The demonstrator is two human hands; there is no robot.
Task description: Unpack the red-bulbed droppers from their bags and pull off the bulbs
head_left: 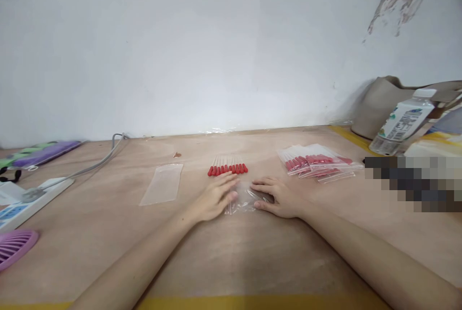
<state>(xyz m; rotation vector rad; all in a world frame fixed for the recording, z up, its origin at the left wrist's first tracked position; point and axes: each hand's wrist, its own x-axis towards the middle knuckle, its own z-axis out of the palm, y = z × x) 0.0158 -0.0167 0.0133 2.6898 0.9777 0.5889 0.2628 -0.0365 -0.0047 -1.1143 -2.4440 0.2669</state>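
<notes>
"Start closest: what are the hands doing?"

"The left hand [216, 197] and right hand [283, 198] rest at either side of a crinkled clear bag [247, 200] on the tabletop [216, 262], presumably to steady or flatten it."

"Gripping it?"

"Neither hand is clenched. The fingers stretch out loosely with the thumbs parted from them; whether the film is lightly pinched, I can't tell."

"And beyond?"

"A flat bag [163, 185] lies alone to the left. Just past the left fingertips, red-ended sticks [225, 168] sit in a row, red ends toward the person, likely so each is easy to see and reach. Filled bags [314, 160] overlap at the right, perhaps to keep them separate from the loose sticks."

"How many of each?"

"One clear bag between two hands, one flat bag, about ten sticks in the row. The filled bags are several, too overlapped to count. Behind them, farther right, one bottle [404, 122]."
</notes>
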